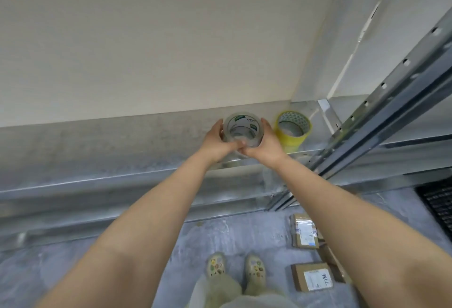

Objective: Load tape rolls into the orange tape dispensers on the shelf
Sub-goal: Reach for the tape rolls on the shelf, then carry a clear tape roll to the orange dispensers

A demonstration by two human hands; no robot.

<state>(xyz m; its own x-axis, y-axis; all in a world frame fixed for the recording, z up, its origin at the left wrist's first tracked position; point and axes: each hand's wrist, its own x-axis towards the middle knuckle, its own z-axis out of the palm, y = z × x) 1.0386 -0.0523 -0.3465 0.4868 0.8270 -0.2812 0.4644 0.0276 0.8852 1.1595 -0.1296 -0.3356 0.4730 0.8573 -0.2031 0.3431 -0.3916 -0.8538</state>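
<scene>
A clear tape roll with green labels inside its core is held over the metal shelf, near its right end. My left hand grips its left side and my right hand grips its right side, thumbs meeting at the front. A stack of yellow tape rolls stands on the shelf just right of my right hand. No orange tape dispenser is in view.
A perforated metal upright rises at the right of the shelf. On the grey floor lie small cardboard parcels to the right of my feet. A dark mat sits at the far right edge.
</scene>
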